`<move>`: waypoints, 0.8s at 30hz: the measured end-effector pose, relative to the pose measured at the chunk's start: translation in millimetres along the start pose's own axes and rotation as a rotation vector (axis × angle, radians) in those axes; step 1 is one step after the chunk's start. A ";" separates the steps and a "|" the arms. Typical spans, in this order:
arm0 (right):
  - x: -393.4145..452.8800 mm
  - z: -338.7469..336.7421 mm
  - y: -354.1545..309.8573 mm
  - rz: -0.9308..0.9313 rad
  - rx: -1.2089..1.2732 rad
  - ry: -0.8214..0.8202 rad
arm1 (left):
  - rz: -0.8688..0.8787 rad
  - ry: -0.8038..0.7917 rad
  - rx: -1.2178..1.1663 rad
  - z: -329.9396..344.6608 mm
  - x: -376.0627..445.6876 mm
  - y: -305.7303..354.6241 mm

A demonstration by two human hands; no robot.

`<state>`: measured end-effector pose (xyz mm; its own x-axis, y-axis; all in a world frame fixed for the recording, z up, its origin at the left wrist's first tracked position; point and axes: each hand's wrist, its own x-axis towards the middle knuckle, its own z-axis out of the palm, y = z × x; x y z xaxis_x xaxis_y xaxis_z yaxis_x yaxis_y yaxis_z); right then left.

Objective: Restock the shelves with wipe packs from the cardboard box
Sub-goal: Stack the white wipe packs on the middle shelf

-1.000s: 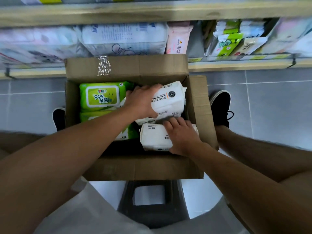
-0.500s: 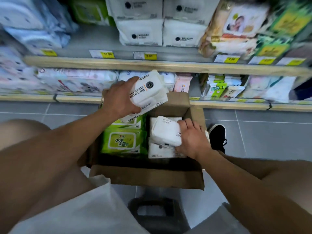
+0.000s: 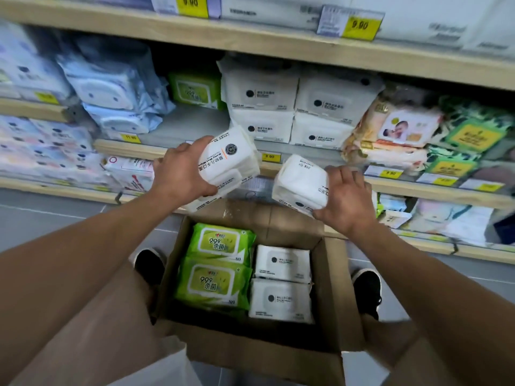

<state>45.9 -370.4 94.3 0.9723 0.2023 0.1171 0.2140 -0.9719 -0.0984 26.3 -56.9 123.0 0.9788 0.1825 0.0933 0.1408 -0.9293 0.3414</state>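
The left hand point(image 3: 182, 176) is closed around a white wipe pack point(image 3: 231, 162), thumb on top and fingers beneath, with what looks like a second white pack pressed under it, though how many it carries cannot be told for sure. The right hand point(image 3: 345, 199) grips another white pack point(image 3: 299, 182) from its right side, tilted, the fingers spread over its end. Both packs are raised in the air, apart from each other, with a narrow gap between them. Directly below the hands sits the open cardboard box point(image 3: 328, 296), its far flap point(image 3: 250, 215) standing up just under the held packs. Inside it, under the left hand, lie two green packs point(image 3: 217, 263); under the right hand lie two white packs point(image 3: 281, 282). Beyond the hands runs a wooden shelf point(image 3: 125, 147) already carrying stacked white packs point(image 3: 289, 107) straight ahead, a green pack point(image 3: 195, 89) and bluish packs point(image 3: 111, 90) beyond the left hand, and beige and green packs point(image 3: 404, 129) beyond the right hand. Yellow price tags point(image 3: 269, 156) line the shelf edge. A black shoe point(image 3: 149, 267) shows on each side of the box, on the grey tiled floor point(image 3: 41, 218).
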 end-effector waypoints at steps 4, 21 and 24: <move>47.7 -24.3 4.2 -0.002 -0.036 0.124 | -0.009 0.017 -0.002 -2.0 18.8 -2.0; 171.3 41.6 47.2 -0.002 -0.196 -0.006 | 0.080 0.056 0.021 18.5 97.2 4.0; 167.0 52.7 53.4 -0.029 -0.187 0.036 | 0.118 0.060 0.072 21.0 108.0 5.3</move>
<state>224.6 -382.1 56.6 0.9612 0.2295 0.1533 0.2177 -0.9719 0.0901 135.9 -48.8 115.3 0.9787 0.0874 0.1856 0.0374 -0.9656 0.2573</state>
